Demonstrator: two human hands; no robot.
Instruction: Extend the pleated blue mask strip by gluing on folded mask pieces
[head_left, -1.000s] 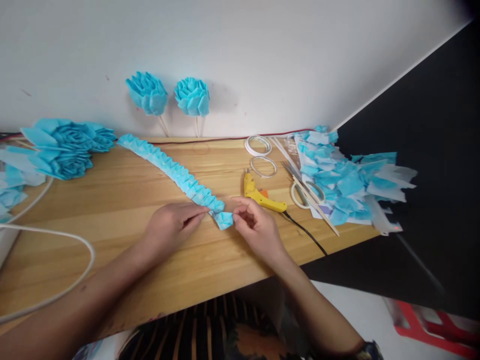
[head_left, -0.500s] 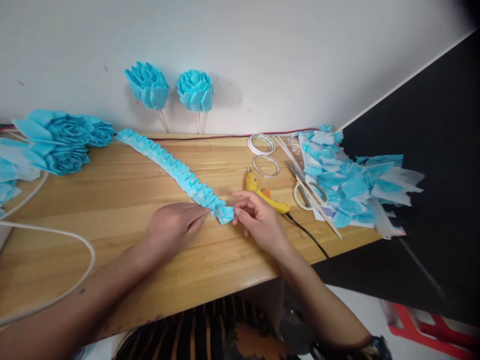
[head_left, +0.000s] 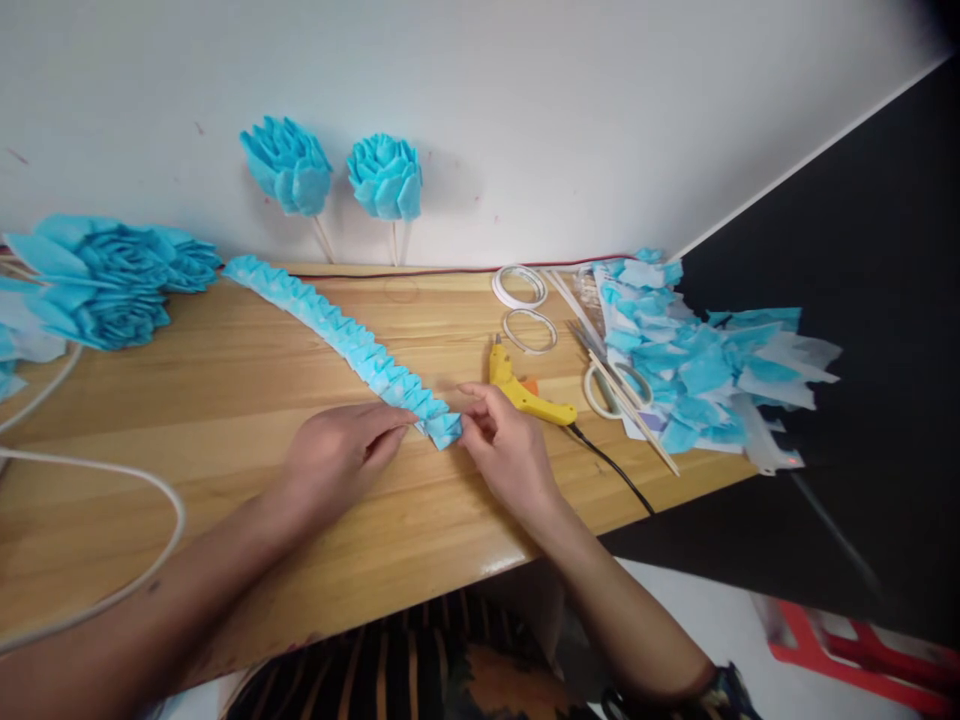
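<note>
Pinched pleated blue strip (head_left: 330, 325) nr its near right end w/ both hands. Had left hand (head_left: 334, 455) closed, thumb & fingertips on strip's near edge, palm facing bench (head_left: 187, 400). Had right hand (head_left: 510, 450) closed on end fold, fingers curled (rather close to the other hand, w/ a short bit of strip btwn). Saw strip lying diag. across bench, from far left down to both hands, folds overlapping all along.

Noted yellow glue gun (head_left: 525, 400) just right of right hand, nozzle facing far edge, w/ black cord (head_left: 615, 470) running to near edge. Saw thick white ring (head_left: 499, 292) & thin white ring (head_left: 529, 350) beyond it. Further right, found scissors (head_left: 586, 390) w/ pale handles, wooden sticks (head_left: 652, 435) across them, plus heap of blue & white pieces (head_left: 690, 375).

At far left, saw cluster of blue flowers (head_left: 120, 270) on bench, & nearer, loop of white cable (head_left: 161, 480). At far edge, saw left stemmed flower (head_left: 285, 170), tilted, & right stemmed flower (head_left: 386, 178), approx. upright, both before wall (head_left: 525, 100). Spotted thin wire (head_left: 435, 271) along far edge, & red item (head_left: 810, 645) on floor, near right.
</note>
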